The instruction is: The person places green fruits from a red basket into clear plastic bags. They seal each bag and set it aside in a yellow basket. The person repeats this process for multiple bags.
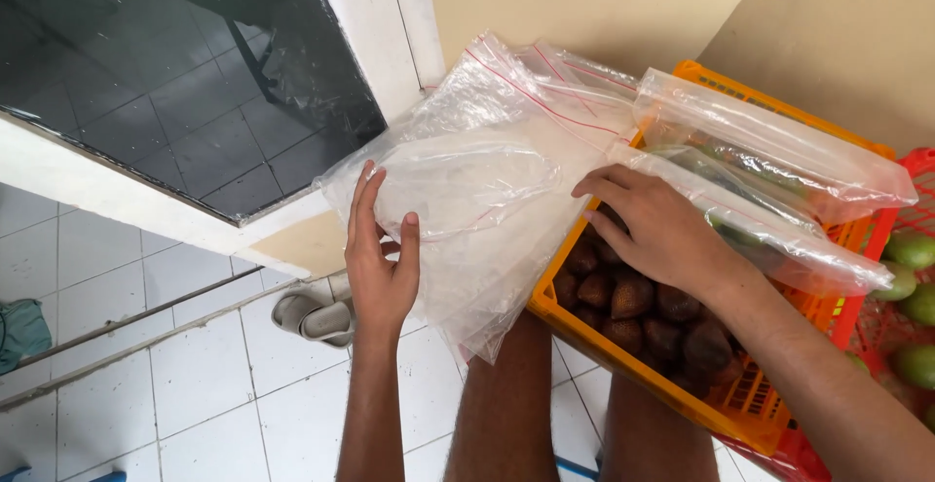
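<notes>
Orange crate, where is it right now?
Head view, right side: the orange crate sits beside the person's knees, holding brown scaly fruit, under the clear plastic bags.

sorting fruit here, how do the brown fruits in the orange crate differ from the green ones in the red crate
The brown fruits are dark, scaly-looking and small, while the green fruits are smooth, pale green and look larger. The brown ones lie heaped in the orange crate by the right hand; the green ones sit in the red crate at the frame's edge. Both are loose and unbagged.

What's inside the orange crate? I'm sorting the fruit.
The orange crate holds dark brown scaly fruits. Clear plastic bags and the right hand cover its far part, hiding whatever lies there.
</notes>
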